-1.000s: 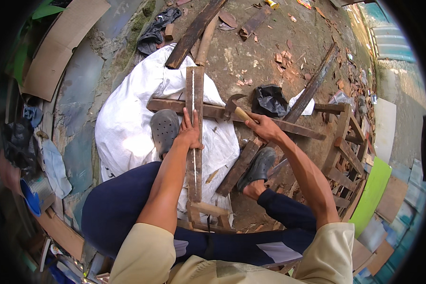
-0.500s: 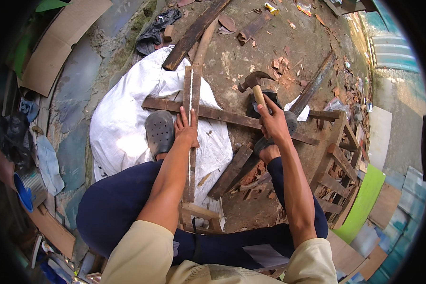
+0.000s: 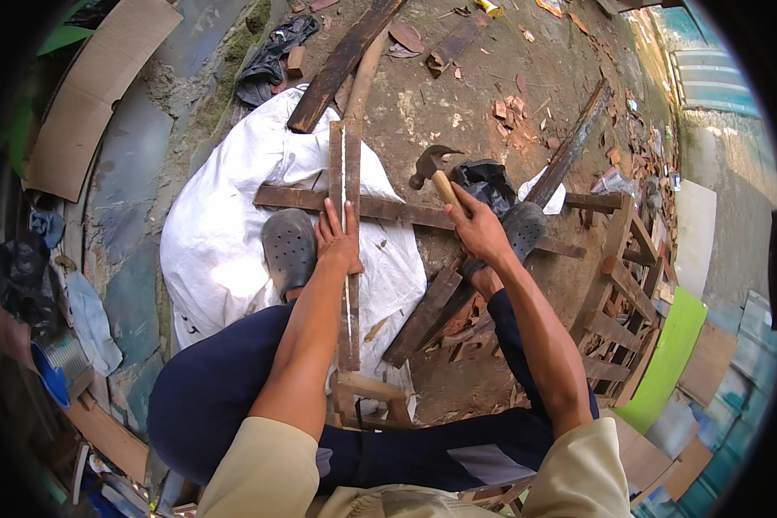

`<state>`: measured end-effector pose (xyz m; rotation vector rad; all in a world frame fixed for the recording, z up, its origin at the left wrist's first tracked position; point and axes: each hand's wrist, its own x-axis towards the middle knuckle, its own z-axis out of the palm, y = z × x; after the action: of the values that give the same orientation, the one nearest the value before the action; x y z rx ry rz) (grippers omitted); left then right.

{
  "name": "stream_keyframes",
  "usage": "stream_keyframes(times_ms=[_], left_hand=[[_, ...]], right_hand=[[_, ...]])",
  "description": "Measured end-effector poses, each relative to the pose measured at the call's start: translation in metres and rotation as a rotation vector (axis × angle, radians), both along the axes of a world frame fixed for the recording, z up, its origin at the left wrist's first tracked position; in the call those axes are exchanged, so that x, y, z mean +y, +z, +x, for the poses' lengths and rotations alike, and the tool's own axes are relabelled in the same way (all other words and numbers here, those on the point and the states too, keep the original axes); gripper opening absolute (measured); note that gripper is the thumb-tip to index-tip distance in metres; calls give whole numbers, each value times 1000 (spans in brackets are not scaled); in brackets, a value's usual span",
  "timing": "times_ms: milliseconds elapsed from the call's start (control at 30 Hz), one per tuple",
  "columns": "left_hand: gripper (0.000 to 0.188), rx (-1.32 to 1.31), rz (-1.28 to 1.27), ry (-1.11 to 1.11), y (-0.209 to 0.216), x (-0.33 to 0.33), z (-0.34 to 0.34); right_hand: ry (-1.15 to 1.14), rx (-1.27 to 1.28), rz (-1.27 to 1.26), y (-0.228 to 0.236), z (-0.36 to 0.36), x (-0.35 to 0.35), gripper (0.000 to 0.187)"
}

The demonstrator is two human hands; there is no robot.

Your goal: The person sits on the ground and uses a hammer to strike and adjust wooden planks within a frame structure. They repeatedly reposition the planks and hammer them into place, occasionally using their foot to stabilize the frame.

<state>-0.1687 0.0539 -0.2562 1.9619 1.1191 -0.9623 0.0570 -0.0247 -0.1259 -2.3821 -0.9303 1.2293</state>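
My left hand (image 3: 340,245) lies with fingers stretched out on an upright-running wooden plank (image 3: 344,164) that has a white line along its length. Beneath it a second wooden strip (image 3: 388,209) runs crosswise. Both rest partly over a white woven sack (image 3: 207,224). In my right hand (image 3: 480,229) I grip a claw hammer (image 3: 442,183) by its wooden handle, the head raised to the right of the plank and apart from it. My feet, in grey clogs (image 3: 288,246), are on either side of the plank. Whether a nail is present I cannot make out.
A slatted wooden frame (image 3: 615,285) stands at the right, beside a green board (image 3: 665,354). Dark timbers (image 3: 341,65) lie at the far side, with broken brick pieces (image 3: 509,112) and a black plastic bag (image 3: 485,183). Cardboard (image 3: 104,95) and a blue-rimmed container (image 3: 52,375) are at left.
My right hand and the hammer have moved left, closer to the plank. The plank's far end has shifted slightly left, while my left hand stays on it.
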Motion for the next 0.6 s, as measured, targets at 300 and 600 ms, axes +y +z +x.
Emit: stream_keyframes(times_ms=[300, 600], left_hand=[[158, 49, 12, 8, -1, -4, 6], [153, 24, 35, 39, 5, 4, 12]], right_hand=[[-6, 65, -322, 3, -16, -27, 63], [296, -253, 70, -36, -47, -161, 40]])
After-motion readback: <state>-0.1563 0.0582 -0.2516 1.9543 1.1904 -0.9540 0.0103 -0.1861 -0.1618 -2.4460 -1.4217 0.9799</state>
